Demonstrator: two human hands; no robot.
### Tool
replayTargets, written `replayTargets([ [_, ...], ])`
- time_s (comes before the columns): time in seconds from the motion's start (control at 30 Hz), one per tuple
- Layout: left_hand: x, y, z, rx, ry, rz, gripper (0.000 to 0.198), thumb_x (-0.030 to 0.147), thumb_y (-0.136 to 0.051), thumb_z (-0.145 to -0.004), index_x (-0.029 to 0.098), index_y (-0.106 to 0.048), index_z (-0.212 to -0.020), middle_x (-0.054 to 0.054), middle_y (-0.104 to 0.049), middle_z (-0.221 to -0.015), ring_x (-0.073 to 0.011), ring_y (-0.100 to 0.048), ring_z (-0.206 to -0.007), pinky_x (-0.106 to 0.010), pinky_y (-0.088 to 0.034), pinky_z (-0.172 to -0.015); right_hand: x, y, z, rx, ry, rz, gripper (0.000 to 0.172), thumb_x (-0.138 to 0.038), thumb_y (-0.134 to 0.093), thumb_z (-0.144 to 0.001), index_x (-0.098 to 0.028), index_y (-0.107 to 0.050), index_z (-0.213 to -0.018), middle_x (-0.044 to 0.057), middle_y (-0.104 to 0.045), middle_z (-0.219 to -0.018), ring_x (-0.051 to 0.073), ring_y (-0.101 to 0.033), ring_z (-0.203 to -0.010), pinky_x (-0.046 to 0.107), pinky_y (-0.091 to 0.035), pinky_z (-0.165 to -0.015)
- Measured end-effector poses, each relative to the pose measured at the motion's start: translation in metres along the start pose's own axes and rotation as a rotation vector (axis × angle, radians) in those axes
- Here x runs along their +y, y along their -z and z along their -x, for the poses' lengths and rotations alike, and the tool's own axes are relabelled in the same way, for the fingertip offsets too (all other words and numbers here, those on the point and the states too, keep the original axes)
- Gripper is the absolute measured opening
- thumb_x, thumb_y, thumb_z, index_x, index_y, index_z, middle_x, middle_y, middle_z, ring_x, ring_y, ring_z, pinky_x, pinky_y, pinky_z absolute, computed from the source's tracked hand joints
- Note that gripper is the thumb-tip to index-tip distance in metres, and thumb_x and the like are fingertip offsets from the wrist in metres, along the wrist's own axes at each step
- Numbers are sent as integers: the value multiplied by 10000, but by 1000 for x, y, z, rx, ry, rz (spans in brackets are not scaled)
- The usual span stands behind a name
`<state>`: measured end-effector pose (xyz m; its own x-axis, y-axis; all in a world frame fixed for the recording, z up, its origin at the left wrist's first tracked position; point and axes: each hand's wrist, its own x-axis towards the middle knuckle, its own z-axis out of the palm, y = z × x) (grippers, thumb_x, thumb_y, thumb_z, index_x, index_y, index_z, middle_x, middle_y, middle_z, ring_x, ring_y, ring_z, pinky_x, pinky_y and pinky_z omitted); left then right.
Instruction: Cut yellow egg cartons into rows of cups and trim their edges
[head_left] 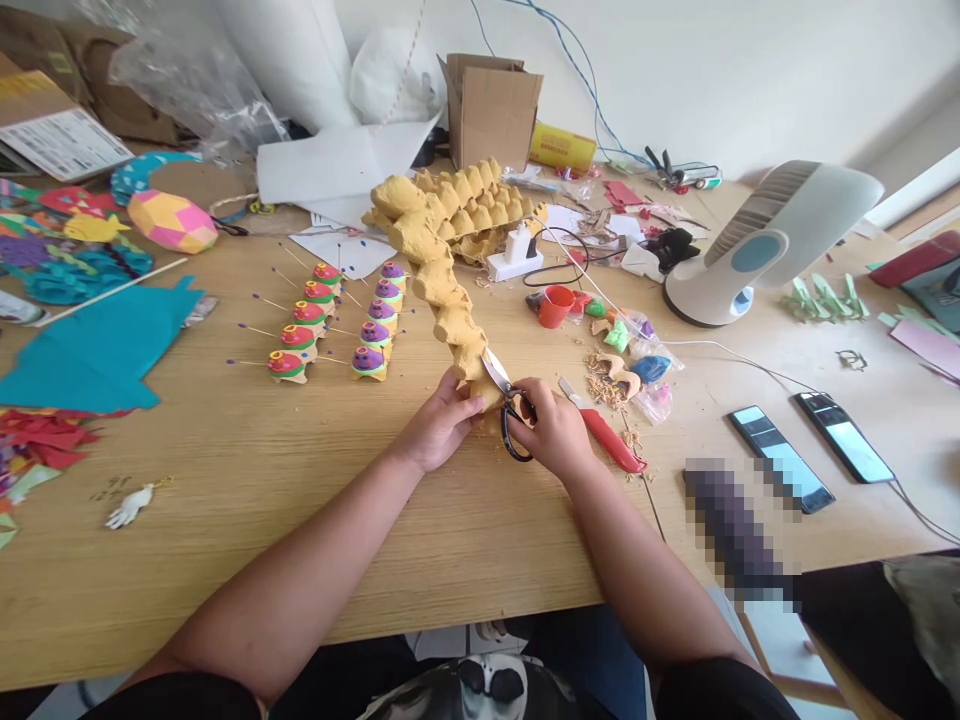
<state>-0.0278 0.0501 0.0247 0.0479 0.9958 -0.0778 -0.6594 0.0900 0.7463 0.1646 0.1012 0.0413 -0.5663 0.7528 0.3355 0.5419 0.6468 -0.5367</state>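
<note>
– Head view: your left hand (442, 422) grips the yellow egg-carton strip (441, 282) over the table (337, 560), your right hand (553, 428) the scissors (509, 391); trimming, apparently!
– And the next snip calls for steady support (those blades (496, 373) sit close).

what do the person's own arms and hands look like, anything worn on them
The left hand and right hand are bare, with no gloves or watch visible. The forearms are uncovered too, below plain black sleeves.

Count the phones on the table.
2: one phone on the right side of the table, and another phone just right of it. Blurring nearby may hide more.
</note>
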Motion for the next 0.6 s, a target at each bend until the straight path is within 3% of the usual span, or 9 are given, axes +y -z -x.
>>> replayTargets([
  [0.2,0,-5,0,55,-9,0,535,225,-873,-772,311,-618,-1235,26,-748,-1047,-150,-698,-1004,-262,-517,-878,-1,0,0,9,4,63,259,-378,-635,-958,-227,-591,-1164,25,-698,-823,198,-632,-708,284,-419,-644],
  [0.47,-3,-5,-1,83,-119,-44,499,260,-866,-790,305,-612,-1217,10,-732,-1149,-170,-663,-1109,-292,-506,-953,-9,-4,2,7,-21,35,268,-391,-626,-962,-217,-575,-1160,12,-679,-793,185,-621,-670,276,-390,-609],
  [0.6,-1,-6,0,67,-88,-57,524,282,-867,-791,302,-605,-1245,-2,-731,-1099,-187,-664,-1111,-320,-498,-975,-9,-5,3,15,-33,3,264,-361,-633,-952,-225,-574,-1171,5,-685,-806,176,-621,-662,269,-392,-610],
])
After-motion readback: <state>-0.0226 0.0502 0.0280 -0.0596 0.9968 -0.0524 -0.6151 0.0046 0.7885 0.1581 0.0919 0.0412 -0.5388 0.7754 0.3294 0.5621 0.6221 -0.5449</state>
